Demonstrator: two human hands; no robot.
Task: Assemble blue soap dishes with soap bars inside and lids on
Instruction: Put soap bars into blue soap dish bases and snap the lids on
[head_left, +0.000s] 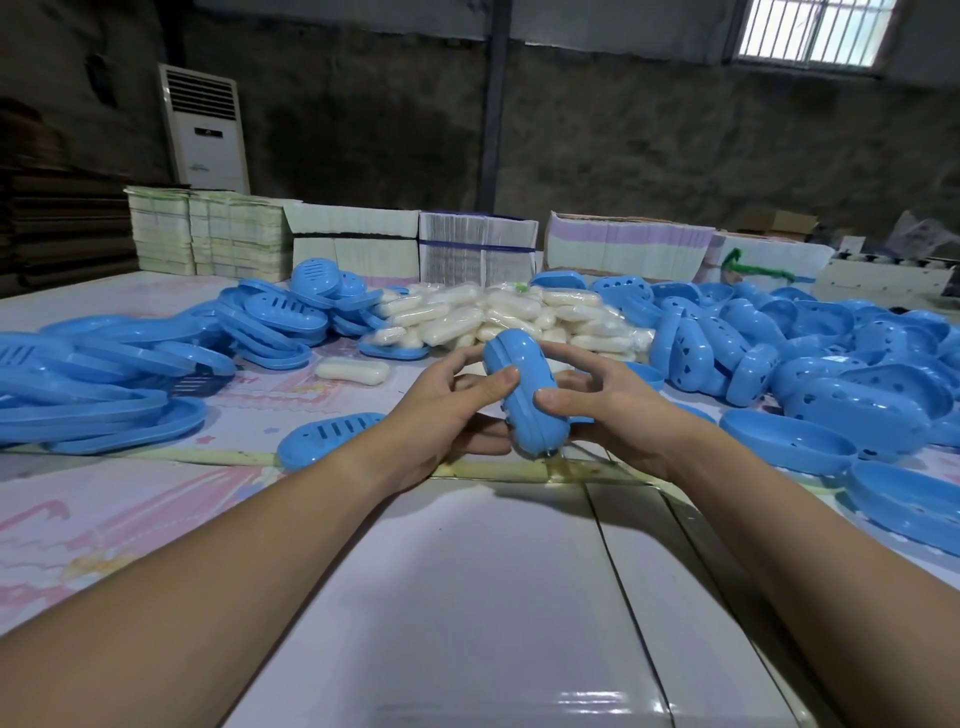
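Both hands, left hand (441, 410) and right hand (613, 410), clasped one closed blue soap dish (522, 389) above the counter's (467, 597) middle, thumbs pressing its seam, apparently seating the lid. Soap bars (493, 317) lay heaped toward the far edge, within reach.

A packing workshop: bare concrete walls (675, 130), stacked cartons (353, 236), heaped blue dishes (831, 353).
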